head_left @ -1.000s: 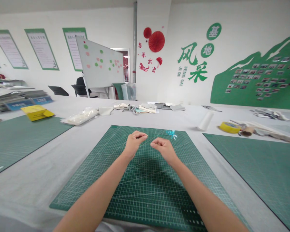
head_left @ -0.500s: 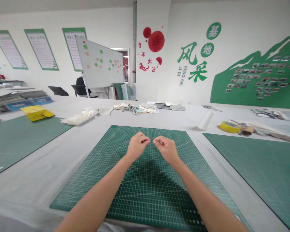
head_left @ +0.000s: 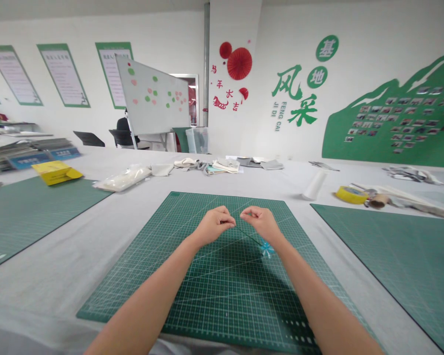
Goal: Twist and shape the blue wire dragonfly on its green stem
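Observation:
Above the green cutting mat (head_left: 203, 305), my left hand (head_left: 214, 226) pinches the end of a thin dark green stem. The stem slants down to the right, and a small blue flower (head_left: 267, 249) with pale streaks shows at its far end. Beside it, my right hand (head_left: 262, 222) is closed in a pinch a short gap from the left fingertips; whether anything is in it I cannot make out. The flower's right edge is near my right wrist, partly hidden behind it.
More cutting mats lie at left (head_left: 33, 212) and right (head_left: 392, 251). Behind are a yellow box (head_left: 55, 172), a plastic bag of white material (head_left: 124, 178), fabric scraps (head_left: 225, 165), a white roll (head_left: 314, 185), yellow tape (head_left: 351, 195) and a stack of papers (head_left: 3, 153).
The stem and blue flower have come into view below my right hand. Both hands have shifted slightly right and the fingertips sit a little farther apart.

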Tool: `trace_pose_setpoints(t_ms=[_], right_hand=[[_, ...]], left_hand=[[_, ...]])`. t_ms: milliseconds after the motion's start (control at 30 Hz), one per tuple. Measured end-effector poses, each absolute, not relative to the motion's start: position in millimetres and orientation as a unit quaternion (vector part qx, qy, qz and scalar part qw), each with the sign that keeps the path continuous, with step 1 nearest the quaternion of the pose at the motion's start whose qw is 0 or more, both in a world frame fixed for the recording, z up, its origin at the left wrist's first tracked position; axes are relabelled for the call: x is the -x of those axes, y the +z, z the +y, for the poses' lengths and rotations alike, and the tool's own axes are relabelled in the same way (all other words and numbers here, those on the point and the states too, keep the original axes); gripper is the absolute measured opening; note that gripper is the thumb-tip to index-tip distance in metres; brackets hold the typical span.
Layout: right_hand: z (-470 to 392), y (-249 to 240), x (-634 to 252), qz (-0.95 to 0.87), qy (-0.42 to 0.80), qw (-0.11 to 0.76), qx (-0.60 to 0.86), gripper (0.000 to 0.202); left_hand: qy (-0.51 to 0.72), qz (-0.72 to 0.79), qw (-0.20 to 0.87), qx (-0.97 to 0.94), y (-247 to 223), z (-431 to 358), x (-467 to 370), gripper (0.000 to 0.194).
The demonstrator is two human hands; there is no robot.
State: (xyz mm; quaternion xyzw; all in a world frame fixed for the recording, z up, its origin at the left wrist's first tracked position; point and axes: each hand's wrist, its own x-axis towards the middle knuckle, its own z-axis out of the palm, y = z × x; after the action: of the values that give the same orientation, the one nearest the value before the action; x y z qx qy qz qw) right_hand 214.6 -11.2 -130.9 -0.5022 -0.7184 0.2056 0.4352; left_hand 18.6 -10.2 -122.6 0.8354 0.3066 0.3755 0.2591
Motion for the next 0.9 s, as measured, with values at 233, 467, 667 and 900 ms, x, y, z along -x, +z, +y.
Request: trace_pose_setpoints(t_ms=[233,467,667,900], right_hand=[[-9,-131,-223,-0.670,0.393,0.420,0.468,0.025],[-9,-134,-219,-0.597,0.509,0.433,0.444,0.030],[-15,-137,-202,-0.588,0.508,0.466,0.423,0.026],[-18,-143,-189,-0.641,0.431,0.457,0.440,0.017]], left_hand=[[0.373,0.276,0.323,-0.824,-116,-12,-15,0.012],[0.429,0.283,0.416,-0.750,-116,-11,-15,0.015],[0.493,0.313,0.428,-0.690,-123,-6,-17,0.016],[0.539,0.381,0.327,-0.676,-130,0,-18,0.013]])
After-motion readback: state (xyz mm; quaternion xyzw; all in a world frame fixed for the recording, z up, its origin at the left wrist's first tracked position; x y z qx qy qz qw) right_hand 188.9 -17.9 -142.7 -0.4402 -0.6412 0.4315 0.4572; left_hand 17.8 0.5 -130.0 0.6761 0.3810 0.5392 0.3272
